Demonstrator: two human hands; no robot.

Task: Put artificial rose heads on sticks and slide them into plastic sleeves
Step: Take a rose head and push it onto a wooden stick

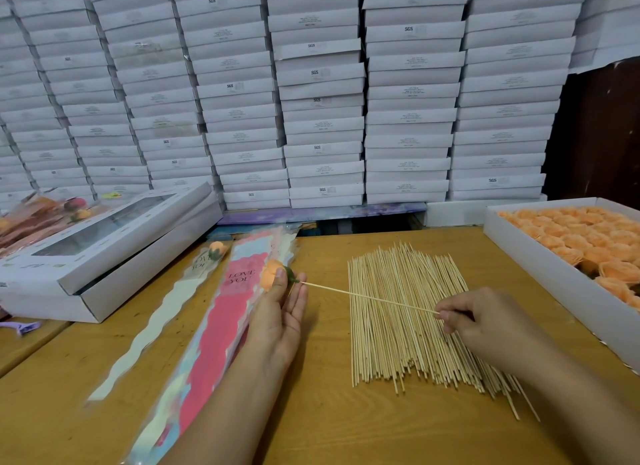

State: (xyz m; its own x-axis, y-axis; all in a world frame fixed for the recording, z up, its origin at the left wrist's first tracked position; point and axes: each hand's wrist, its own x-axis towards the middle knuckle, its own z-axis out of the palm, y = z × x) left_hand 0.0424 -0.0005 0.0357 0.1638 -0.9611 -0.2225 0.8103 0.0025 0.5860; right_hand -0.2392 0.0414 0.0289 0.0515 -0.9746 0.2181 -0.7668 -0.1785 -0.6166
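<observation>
At the far left, a pile of finished sleeved roses [41, 218] lies behind a windowed white box [104, 243], which rests on the wooden table [346, 430]. Next to it, one sleeved rose [204, 260] lies flat beside a stack of pink "LOVE YOU" plastic sleeves [221, 312] that runs diagonally toward the viewer.

The left hand [280, 312] hovers over that stack, palm turned up and to the right, fingers mostly straight. Its thumb and fingertips pinch an orange rose head [272, 274] at the top of the hand, with the green calyx facing right. A single bamboo stick [367, 296] meets the calyx at its left tip and slants down to the right, above the loose spread of bamboo sticks [415, 319] on the table.

The right hand [485, 322] is knuckles-up over the spread, thumb and forefinger pinching the stick's right end, the other fingers curled.

At the right edge, a white tray [554, 284] holds rows of orange rose heads [588, 243]. Stacked white boxes [322, 90] fill the background.
</observation>
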